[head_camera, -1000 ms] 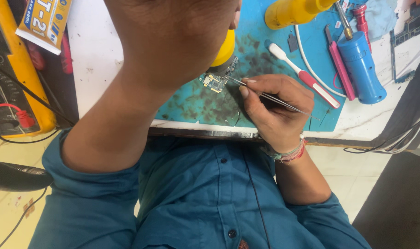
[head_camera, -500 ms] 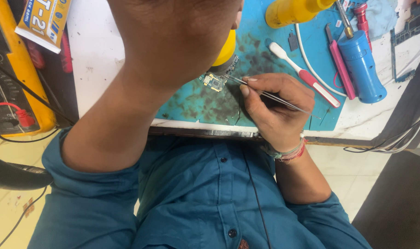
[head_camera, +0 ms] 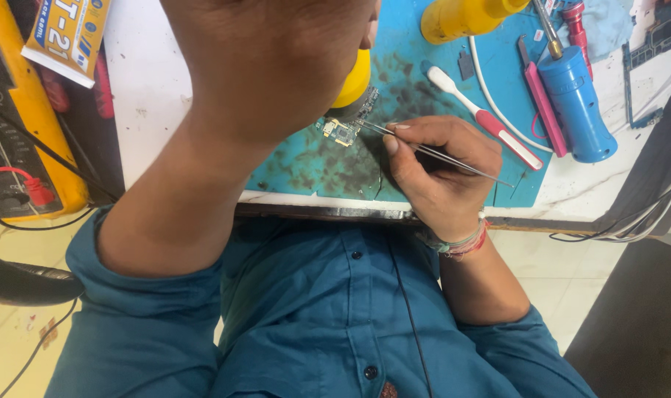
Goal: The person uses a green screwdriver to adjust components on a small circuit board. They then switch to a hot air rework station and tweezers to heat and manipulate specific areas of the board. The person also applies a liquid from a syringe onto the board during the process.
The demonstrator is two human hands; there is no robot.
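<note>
While the right hand (head_camera: 438,173) pinched a pair of thin metal tweezers (head_camera: 431,151) between thumb and fingers, their tips rested at the edge of a small circuit board (head_camera: 341,132) lying on the stained blue mat (head_camera: 424,96). The left hand (head_camera: 269,59) was raised close to the camera and hid much of the mat; it seemed to be closed around a yellow tool (head_camera: 352,81) whose dark nozzle pointed down at the board, though the grip itself could not be seen. The step in hand looked like fine work on one part of the board, the tweezers poised at it under the nozzle. A next move would call for a steady right wrist, a light squeeze, and both tools kept on the same spot. Farther back on the mat lay a white and red brush (head_camera: 483,118), a pink tool (head_camera: 543,103), a blue cylinder (head_camera: 577,103) and a yellow bottle (head_camera: 464,16).
</note>
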